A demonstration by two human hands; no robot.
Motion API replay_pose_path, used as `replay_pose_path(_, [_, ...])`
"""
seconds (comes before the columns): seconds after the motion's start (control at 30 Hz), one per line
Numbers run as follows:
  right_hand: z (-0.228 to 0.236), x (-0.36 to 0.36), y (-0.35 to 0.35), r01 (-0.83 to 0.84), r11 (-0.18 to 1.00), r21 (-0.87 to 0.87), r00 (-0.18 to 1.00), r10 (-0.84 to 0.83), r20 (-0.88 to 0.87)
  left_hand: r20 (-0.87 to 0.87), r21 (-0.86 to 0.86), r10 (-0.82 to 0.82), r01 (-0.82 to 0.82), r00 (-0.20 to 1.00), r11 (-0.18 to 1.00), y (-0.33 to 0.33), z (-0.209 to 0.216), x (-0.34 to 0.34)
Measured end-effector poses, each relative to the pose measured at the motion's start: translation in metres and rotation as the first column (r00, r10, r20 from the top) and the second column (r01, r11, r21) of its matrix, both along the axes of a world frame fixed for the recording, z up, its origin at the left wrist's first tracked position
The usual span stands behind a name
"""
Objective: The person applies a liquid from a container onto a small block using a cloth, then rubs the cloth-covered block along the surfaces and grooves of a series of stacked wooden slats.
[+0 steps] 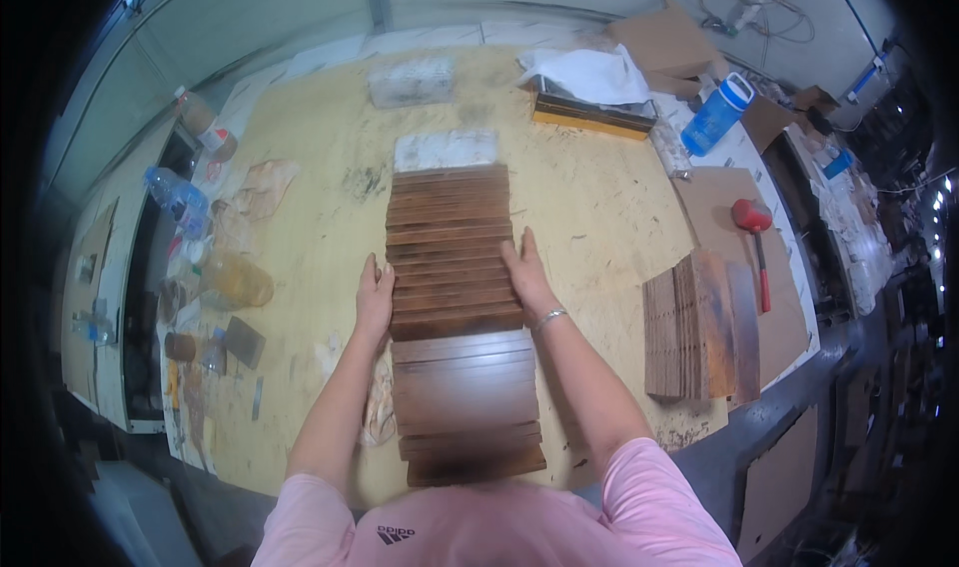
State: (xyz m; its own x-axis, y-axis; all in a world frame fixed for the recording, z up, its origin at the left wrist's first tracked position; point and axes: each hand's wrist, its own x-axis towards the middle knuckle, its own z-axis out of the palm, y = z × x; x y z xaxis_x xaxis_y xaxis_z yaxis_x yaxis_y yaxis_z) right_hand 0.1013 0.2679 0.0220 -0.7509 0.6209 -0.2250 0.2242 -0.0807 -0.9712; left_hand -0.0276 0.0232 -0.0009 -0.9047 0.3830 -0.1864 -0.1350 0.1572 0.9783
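Near walls (300, 15), slats (450, 257) on smudged tabletop (584, 197)

The nearest wooden boards (476, 461) look blurred, and the lower edge cuts off the pink shirt (489, 527).

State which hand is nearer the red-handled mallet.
Right. The right hand is at the right edge of the central brown boards, left of the mallet; the left hand, at their left edge, is farther.

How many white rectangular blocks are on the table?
2: one white rectangular block at the far end of the row of brown wooden boards; the second white block farther back, slightly left.
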Motion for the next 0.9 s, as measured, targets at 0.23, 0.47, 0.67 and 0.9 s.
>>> replay_pose_path(0.23, [0.022,0.155,-0.026,-0.212,0.976,0.044,0.977,0.211,0.044,0.035,-0.035,-0.093,0.095,0.995,0.995,-0.097,0.067,0.139])
replay_pose_path(0.47, [0.029,0.295,-0.116,-0.407,0.906,0.113,0.912,0.396,0.111,-0.164,-0.439,-0.385,0.282,0.908,0.853,-0.178,0.06,0.246])
replay_pose_path(0.67, [0.024,0.285,-0.127,-0.481,0.801,0.357,0.876,0.42,0.237,-0.215,-0.582,-0.504,0.305,0.836,0.754,-0.172,0.061,0.246])
replay_pose_path(0.9, [0.018,0.247,-0.119,-0.354,0.933,0.057,0.935,0.354,0.012,-0.399,-0.464,-0.325,0.117,0.857,0.878,-0.132,0.029,0.211])
